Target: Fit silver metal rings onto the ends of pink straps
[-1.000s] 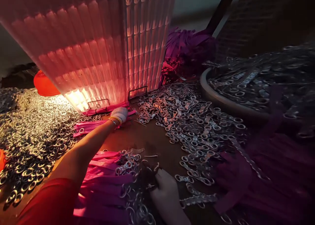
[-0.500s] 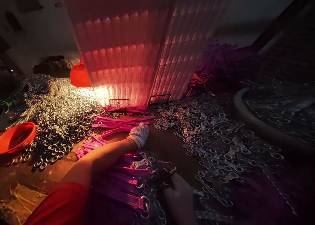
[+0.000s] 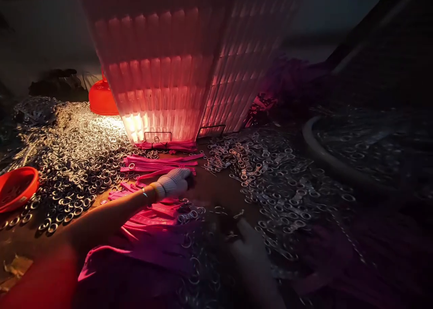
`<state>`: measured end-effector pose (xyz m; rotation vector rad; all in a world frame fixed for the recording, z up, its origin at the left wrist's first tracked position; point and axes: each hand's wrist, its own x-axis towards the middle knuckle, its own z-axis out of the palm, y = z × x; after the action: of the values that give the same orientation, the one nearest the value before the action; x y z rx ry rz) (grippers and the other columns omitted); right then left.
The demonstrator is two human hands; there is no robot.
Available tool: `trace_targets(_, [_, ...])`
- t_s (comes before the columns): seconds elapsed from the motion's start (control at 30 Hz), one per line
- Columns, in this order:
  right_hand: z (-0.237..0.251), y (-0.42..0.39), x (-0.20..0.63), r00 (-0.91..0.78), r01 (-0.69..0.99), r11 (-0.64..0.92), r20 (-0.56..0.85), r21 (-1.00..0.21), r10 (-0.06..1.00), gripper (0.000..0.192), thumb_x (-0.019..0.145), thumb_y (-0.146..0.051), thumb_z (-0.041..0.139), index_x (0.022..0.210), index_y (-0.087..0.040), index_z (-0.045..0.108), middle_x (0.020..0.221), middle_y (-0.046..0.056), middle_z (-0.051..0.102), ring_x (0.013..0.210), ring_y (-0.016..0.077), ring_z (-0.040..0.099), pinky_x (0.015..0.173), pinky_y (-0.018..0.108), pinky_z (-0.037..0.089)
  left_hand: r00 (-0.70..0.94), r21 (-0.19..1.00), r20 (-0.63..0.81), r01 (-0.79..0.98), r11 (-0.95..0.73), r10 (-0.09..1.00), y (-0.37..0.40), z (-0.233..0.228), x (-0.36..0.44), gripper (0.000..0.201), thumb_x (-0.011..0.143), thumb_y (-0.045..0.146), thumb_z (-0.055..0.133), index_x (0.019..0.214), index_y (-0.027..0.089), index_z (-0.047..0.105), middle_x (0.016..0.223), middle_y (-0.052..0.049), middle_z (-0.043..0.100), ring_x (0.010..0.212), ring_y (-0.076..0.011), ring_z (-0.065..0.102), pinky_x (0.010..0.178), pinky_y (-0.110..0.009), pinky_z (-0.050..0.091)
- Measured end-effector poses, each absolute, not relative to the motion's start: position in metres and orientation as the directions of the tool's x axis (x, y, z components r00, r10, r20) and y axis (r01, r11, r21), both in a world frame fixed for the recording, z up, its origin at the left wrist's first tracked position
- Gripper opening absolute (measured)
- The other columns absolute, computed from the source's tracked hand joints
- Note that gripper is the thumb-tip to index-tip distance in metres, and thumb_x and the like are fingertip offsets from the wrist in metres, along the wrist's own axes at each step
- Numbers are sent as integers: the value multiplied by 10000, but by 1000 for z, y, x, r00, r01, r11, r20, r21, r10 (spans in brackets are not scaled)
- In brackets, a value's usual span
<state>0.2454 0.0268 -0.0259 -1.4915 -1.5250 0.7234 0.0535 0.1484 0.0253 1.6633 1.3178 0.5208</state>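
My left hand [image 3: 173, 182], in a white knit glove, reaches over the pink straps with its fingers curled closed; whatever may be in them is hidden. Right beside it lies a pink strap [image 3: 149, 175], and I cannot tell if the two touch. Beneath the forearm more pink-purple straps [image 3: 154, 214] are spread out, with metal rings [image 3: 189, 215] at their right ends. My right hand [image 3: 248, 241] is low in the dark middle, near a small bright metal piece [image 3: 239, 214]. Shadow swallows its fingers, so its grip does not show.
A large heap of metal rings [image 3: 77, 155] lies at left under a red lamp [image 3: 103, 99]. An orange-red bowl [image 3: 30, 185] stands at the left edge. Ringed metal pieces [image 3: 280, 178] cover the right side. A tall translucent ribbed panel [image 3: 152, 74] rises behind.
My left hand has shifted a little left, and its forearm lies lower and flatter. A strap end at lower left now shows lifted. The view has turned slightly; my right hand stays low in shadow.
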Motion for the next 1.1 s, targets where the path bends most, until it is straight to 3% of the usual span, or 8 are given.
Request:
trace_targets(0.1, [10, 26, 226, -144, 467, 339, 308, -817, 941, 442, 825, -138, 476, 1218, -238, 652, 1144, 66, 695, 1020, 223, 634, 870, 336, 494, 466, 936, -340, 249, 248, 817, 106, 43, 24, 200, 904, 293, 512, 983, 144, 620, 793, -51, 677, 385, -50, 418, 383, -193, 313])
trace_targets(0.23, [34, 22, 200, -305, 617, 472, 361, -630, 881, 403, 686, -38, 458, 983, -193, 683, 927, 74, 690, 857, 214, 603, 742, 309, 453, 395, 926, -369, 81, 368, 841, 55, 52, 5, 281, 903, 422, 571, 827, 152, 598, 555, 36, 504, 380, -45, 359, 358, -163, 255])
trace_targets(0.37, [34, 14, 185, -330, 854, 451, 400, -260, 855, 189, 575, -63, 510, 670, -187, 617, 756, 96, 647, 665, 206, 508, 607, 325, 325, 323, 919, -394, 102, 382, 861, 30, 52, 6, 332, 907, 454, 561, 746, 165, 537, 549, 46, 480, 390, -47, 351, 364, -171, 238])
trace_targets(0.5, [32, 6, 182, -392, 872, 484, 488, -73, 780, 172, 575, -42, 525, 616, -198, 586, 705, 83, 630, 613, 188, 445, 596, 339, 257, 286, 938, -271, 293, 185, 919, 19, 53, 7, 331, 918, 422, 551, 715, 161, 531, 553, 43, 487, 457, -60, 386, 435, -185, 284])
trace_targets(0.7, [26, 1, 181, -411, 862, 498, 445, -94, 796, 156, 585, -52, 540, 629, -195, 584, 710, 79, 622, 612, 183, 430, 591, 336, 235, 448, 820, -42, 526, -226, 893, 15, 39, 1, 161, 893, 173, 515, 809, 133, 646, 757, -25, 660, 684, -125, 534, 621, -230, 383])
trace_targets(0.83, [28, 0, 180, -386, 886, 447, 343, -118, 856, 145, 622, -69, 555, 678, -192, 605, 762, 88, 639, 644, 191, 461, 603, 334, 259, 512, 837, -22, 479, -264, 859, 18, 32, -3, 155, 851, 121, 514, 865, 124, 668, 835, -49, 698, 738, -163, 598, 678, -261, 433])
trace_targets(0.97, [44, 4, 180, -415, 882, 420, 70, -212, 907, 267, 636, -52, 540, 856, -164, 642, 932, 110, 679, 794, 213, 567, 674, 309, 346, 421, 878, -21, 442, -185, 907, 17, 31, -6, 216, 914, 211, 500, 817, 131, 676, 790, -44, 701, 719, -165, 604, 670, -266, 456])
trace_targets(1.1, [53, 8, 178, -428, 899, 402, -159, -174, 890, 291, 660, -47, 511, 904, -141, 638, 802, 107, 697, 720, 214, 611, 604, 303, 320, 396, 833, -9, 510, -213, 918, 10, 24, -10, 208, 871, 173, 512, 915, 143, 712, 893, -62, 740, 791, -197, 637, 752, -300, 485])
